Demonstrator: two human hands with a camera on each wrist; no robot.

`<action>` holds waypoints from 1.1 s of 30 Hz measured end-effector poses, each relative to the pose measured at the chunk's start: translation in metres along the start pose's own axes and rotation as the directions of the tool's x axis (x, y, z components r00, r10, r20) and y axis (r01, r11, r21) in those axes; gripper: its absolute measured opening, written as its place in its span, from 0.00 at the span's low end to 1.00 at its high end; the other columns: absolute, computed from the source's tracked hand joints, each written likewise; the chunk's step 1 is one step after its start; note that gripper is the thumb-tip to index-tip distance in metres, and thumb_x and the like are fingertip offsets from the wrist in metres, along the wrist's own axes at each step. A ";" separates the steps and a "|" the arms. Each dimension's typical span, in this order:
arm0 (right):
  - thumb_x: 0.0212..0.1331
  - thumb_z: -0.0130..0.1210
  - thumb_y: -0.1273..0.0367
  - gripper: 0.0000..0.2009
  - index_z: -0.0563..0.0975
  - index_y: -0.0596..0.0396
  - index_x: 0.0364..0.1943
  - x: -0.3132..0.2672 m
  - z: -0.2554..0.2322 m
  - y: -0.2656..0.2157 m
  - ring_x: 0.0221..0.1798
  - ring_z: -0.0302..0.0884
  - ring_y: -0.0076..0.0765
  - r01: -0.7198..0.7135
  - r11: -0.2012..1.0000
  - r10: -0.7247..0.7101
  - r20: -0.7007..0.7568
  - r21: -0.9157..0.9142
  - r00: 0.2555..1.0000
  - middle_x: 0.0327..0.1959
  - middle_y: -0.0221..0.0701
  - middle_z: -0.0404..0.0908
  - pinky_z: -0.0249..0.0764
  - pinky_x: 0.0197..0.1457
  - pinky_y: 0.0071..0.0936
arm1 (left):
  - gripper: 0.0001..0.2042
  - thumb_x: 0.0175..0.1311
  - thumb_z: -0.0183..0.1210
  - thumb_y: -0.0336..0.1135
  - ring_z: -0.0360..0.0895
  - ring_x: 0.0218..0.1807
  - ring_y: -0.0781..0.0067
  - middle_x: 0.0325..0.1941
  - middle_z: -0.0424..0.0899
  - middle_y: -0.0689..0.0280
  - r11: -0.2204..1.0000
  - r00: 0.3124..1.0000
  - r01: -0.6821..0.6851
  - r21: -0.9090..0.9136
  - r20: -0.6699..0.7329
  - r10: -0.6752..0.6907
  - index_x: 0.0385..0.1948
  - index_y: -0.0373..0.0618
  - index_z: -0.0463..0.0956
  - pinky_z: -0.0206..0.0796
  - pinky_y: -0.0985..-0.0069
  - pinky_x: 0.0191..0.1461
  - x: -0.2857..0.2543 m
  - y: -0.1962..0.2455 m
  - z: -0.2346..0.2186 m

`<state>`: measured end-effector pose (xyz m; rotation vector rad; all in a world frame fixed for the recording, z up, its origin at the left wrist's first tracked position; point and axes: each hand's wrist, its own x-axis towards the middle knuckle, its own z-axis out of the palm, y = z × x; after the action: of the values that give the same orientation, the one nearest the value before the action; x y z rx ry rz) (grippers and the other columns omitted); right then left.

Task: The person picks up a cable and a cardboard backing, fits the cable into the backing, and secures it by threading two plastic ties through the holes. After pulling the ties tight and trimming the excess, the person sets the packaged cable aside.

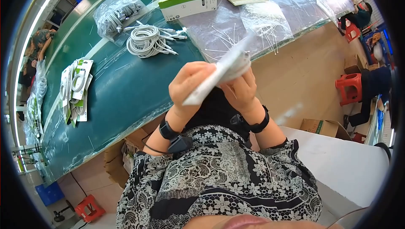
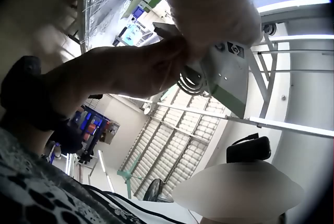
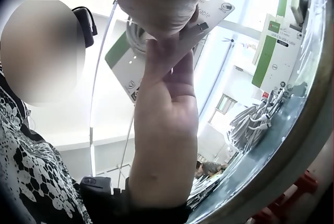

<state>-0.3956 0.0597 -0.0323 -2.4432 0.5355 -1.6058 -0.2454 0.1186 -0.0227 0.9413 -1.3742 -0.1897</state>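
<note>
Between my two hands is a white and green backing card (image 1: 202,92), held tilted in front of my body. A coiled white cable (image 1: 238,68) sits against its face, and the loops (image 2: 190,85) also show in the left wrist view. My left hand (image 1: 187,83) grips the card's left side with curled fingers. On the other side my right hand (image 1: 243,87) pinches the card near the cable, its thumb and fingers partly hidden behind it. In the right wrist view the card's green band (image 3: 122,62) shows beside the hands.
A green table (image 1: 114,102) holds carded cables (image 1: 78,87), a bundle of loose white cables (image 1: 145,41) and a bag of cables (image 1: 116,16). Stacked cards (image 1: 190,7) and white ties (image 1: 228,35) lie further back. Red stools (image 1: 349,89) stand on the floor.
</note>
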 end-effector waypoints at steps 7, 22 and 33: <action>0.58 0.58 0.61 0.21 0.73 0.60 0.52 -0.016 -0.005 0.007 0.53 0.76 0.46 -0.013 0.992 0.003 0.078 0.123 0.997 0.52 0.40 0.77 0.73 0.55 0.38 | 0.17 0.42 0.68 0.28 0.80 0.43 0.63 0.43 0.81 0.62 0.895 0.909 -0.406 0.184 0.182 0.375 0.40 0.45 0.82 0.77 0.77 0.43 0.021 0.021 -0.012; 0.58 0.55 0.64 0.18 0.77 0.58 0.50 -0.028 -0.015 -0.016 0.58 0.73 0.47 -0.637 0.333 0.494 0.447 0.695 0.746 0.54 0.40 0.77 0.65 0.64 0.45 | 0.18 0.42 0.68 0.31 0.80 0.43 0.65 0.43 0.79 0.63 0.741 0.782 -0.612 0.276 0.348 0.516 0.40 0.55 0.83 0.78 0.74 0.45 0.041 0.036 -0.032; 0.58 0.51 0.65 0.17 0.78 0.57 0.49 -0.001 -0.027 -0.002 0.58 0.73 0.47 0.113 0.963 -0.166 0.208 0.245 0.964 0.54 0.40 0.77 0.63 0.65 0.49 | 0.20 0.42 0.68 0.35 0.79 0.43 0.66 0.40 0.76 0.65 0.706 0.772 -0.633 0.317 0.332 0.542 0.42 0.61 0.83 0.77 0.72 0.46 0.040 0.031 -0.034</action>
<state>-0.4203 0.0630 -0.0212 -2.4850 0.1325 -1.3234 -0.2181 0.1290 0.0312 0.7774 -1.9031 0.5356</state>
